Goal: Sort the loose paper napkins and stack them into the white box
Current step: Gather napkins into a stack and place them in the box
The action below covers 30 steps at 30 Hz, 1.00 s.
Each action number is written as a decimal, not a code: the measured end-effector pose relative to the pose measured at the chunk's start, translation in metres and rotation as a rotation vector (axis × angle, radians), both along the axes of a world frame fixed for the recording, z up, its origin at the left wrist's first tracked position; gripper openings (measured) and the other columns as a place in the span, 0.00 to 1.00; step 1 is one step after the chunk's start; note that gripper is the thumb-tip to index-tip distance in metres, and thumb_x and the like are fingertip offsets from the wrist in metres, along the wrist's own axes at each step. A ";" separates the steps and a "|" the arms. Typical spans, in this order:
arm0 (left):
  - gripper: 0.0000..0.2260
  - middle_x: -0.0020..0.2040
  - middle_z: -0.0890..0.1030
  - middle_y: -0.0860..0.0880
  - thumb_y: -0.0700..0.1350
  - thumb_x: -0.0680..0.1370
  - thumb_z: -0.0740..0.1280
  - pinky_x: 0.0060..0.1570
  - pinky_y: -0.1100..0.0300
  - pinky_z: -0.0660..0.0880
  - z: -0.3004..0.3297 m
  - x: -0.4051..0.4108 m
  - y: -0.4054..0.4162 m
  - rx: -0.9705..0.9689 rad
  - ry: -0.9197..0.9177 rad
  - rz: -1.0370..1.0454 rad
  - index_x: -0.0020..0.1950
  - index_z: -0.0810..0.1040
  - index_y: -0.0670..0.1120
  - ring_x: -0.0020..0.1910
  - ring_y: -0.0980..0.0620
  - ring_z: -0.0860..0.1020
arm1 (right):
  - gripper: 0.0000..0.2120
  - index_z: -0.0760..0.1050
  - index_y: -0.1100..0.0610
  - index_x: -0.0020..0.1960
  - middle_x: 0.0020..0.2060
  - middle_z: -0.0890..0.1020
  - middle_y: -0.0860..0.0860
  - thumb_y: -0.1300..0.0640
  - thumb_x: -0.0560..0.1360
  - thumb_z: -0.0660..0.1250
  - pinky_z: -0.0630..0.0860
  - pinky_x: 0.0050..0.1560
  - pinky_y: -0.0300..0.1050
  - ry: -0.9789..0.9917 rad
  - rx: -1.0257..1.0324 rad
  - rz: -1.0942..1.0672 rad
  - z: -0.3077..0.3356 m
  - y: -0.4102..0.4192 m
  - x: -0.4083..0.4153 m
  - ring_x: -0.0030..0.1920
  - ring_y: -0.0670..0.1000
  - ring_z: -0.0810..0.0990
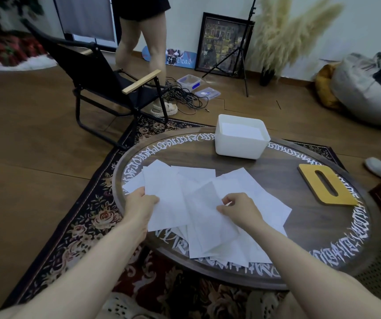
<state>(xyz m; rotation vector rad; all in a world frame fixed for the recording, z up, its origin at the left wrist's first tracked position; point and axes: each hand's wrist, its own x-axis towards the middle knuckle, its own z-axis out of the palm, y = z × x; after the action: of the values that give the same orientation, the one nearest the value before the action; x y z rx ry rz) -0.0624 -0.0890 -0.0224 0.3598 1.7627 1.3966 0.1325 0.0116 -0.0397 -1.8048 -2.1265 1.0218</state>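
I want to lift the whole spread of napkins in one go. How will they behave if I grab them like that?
Probably floppy: the napkins look thin, and the sheet that the left hand pinches lies limp. They look light and loosely fanned, so a bunch would likely slide apart. Several overhang the table edge by the right hand and might slip off if pushed.

the left hand (141,202) covers the near-left edge of a napkin (165,199), and its fingers go under the sheet. the right hand (239,209) hides part of the napkin pile (242,247), whose overlapping sheets cannot be counted. the white box (240,147) wall hides how deep its stack lies. a standing person (142,38) is cut off by the top edge.
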 end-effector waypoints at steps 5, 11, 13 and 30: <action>0.12 0.41 0.78 0.48 0.31 0.78 0.60 0.38 0.59 0.73 -0.004 0.002 0.002 -0.007 0.013 -0.010 0.42 0.75 0.46 0.39 0.48 0.76 | 0.07 0.76 0.55 0.38 0.35 0.78 0.51 0.60 0.74 0.69 0.72 0.35 0.39 0.290 -0.095 -0.107 0.015 0.003 0.013 0.30 0.47 0.74; 0.13 0.40 0.77 0.48 0.32 0.79 0.59 0.35 0.61 0.71 -0.004 0.016 0.010 -0.001 0.012 -0.029 0.39 0.74 0.46 0.38 0.49 0.75 | 0.11 0.75 0.54 0.36 0.27 0.73 0.49 0.63 0.76 0.66 0.61 0.32 0.39 0.561 -0.182 -0.189 0.033 0.003 0.023 0.26 0.47 0.66; 0.11 0.42 0.77 0.45 0.33 0.79 0.59 0.38 0.59 0.71 -0.003 0.022 0.013 0.001 0.014 -0.057 0.39 0.74 0.44 0.40 0.46 0.75 | 0.12 0.76 0.55 0.35 0.29 0.73 0.51 0.64 0.76 0.66 0.61 0.36 0.42 0.624 -0.238 -0.205 0.033 0.002 0.022 0.26 0.47 0.65; 0.12 0.53 0.83 0.44 0.48 0.79 0.64 0.60 0.45 0.75 -0.003 0.043 0.026 0.026 -0.237 -0.168 0.56 0.81 0.43 0.54 0.43 0.80 | 0.05 0.77 0.55 0.42 0.26 0.74 0.46 0.62 0.76 0.66 0.62 0.30 0.38 0.589 -0.295 -0.153 0.028 -0.008 0.006 0.24 0.46 0.68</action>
<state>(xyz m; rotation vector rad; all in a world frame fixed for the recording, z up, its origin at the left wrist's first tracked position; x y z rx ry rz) -0.0195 -0.0633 -0.0249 0.3340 1.4886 1.2870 0.1388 0.0035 -0.0120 -1.4840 -1.5264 1.6409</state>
